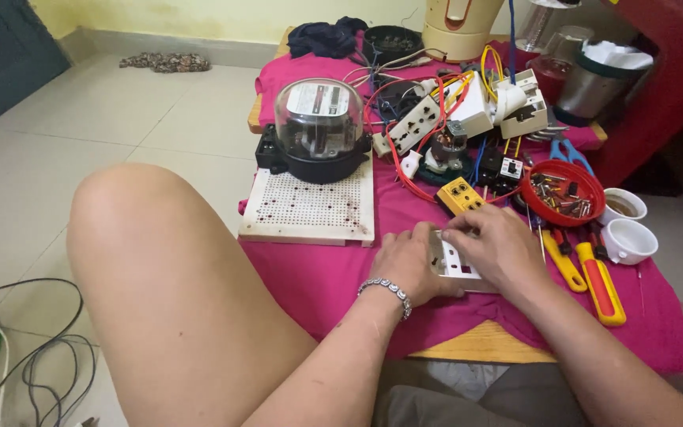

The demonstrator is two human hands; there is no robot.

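Low desk (484,344) w/ pink cloth (318,273), tiled floor (33,166). Both hands, left (409,265) & right (496,247), clamped on white switch plate (450,261) at desk's front edge; long axis approx. left-right, lying flat.

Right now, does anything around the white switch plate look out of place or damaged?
Nothing looks broken. Both hands, left hand and right hand, rest on the white plate. Loose wires sprawl tangled behind it.
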